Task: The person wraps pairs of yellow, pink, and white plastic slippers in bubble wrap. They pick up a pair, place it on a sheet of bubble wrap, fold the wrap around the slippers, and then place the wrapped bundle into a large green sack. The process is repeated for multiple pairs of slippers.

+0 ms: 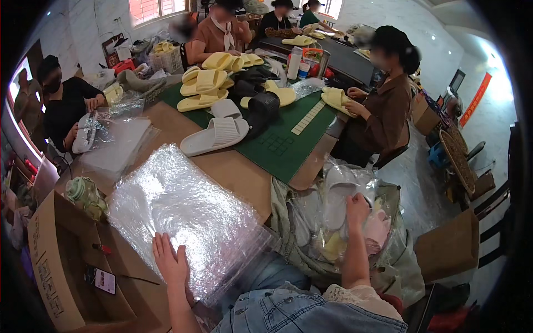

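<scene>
My left hand (170, 261) lies flat, fingers stretched out, on a thick stack of shiny clear plastic bags (183, 194) at the near side of the table. To the right, my right hand (357, 211) is closed at a clear bag with a pair of pale grey slippers (338, 188) inside; the fingertips are partly hidden. That bag is over an opened greenish sack (284, 244) at my right side. In the sack are more bagged slippers, among them pink ones (378, 230) and a yellow one (333, 246).
Pale yellow slippers (205, 82), black slippers (261, 112) and a grey slipper (216, 136) cover a green mat (288, 155). An open cardboard box (61, 244) with a phone (105, 281) stands at left. Several co-workers sit around, one right (383, 105) handling a yellow slipper.
</scene>
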A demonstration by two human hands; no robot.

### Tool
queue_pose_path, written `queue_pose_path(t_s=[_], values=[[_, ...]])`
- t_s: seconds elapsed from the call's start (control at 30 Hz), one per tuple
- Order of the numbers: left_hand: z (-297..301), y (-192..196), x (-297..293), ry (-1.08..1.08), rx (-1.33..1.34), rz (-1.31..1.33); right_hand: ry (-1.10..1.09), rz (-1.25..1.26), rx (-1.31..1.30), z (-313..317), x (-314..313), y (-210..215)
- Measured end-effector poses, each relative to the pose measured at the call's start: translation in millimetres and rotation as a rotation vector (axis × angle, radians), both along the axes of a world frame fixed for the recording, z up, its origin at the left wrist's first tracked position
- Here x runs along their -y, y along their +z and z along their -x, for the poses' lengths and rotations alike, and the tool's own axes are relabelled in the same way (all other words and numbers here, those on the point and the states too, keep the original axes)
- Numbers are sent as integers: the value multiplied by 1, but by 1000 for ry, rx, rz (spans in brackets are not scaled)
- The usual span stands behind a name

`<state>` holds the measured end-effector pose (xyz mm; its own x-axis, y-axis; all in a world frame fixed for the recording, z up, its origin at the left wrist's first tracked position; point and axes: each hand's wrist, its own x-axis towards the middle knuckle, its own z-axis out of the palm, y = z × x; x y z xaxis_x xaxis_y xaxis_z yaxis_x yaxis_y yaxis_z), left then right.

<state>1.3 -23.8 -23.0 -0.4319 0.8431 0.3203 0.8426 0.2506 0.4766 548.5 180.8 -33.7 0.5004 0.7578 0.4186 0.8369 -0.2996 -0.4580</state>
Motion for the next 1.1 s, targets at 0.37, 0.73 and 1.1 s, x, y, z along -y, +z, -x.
queue_pose_path(t_s=[0.37,0.73,1.1], values=[[-2,5,0,-3,8,11,255,247,243,-11,-15,-24],[1,1,0,1,-9,4,378,403,8,19,32,-29],[-1,4,1,24,-16,-55,955,287,-29,163,-1,122]])
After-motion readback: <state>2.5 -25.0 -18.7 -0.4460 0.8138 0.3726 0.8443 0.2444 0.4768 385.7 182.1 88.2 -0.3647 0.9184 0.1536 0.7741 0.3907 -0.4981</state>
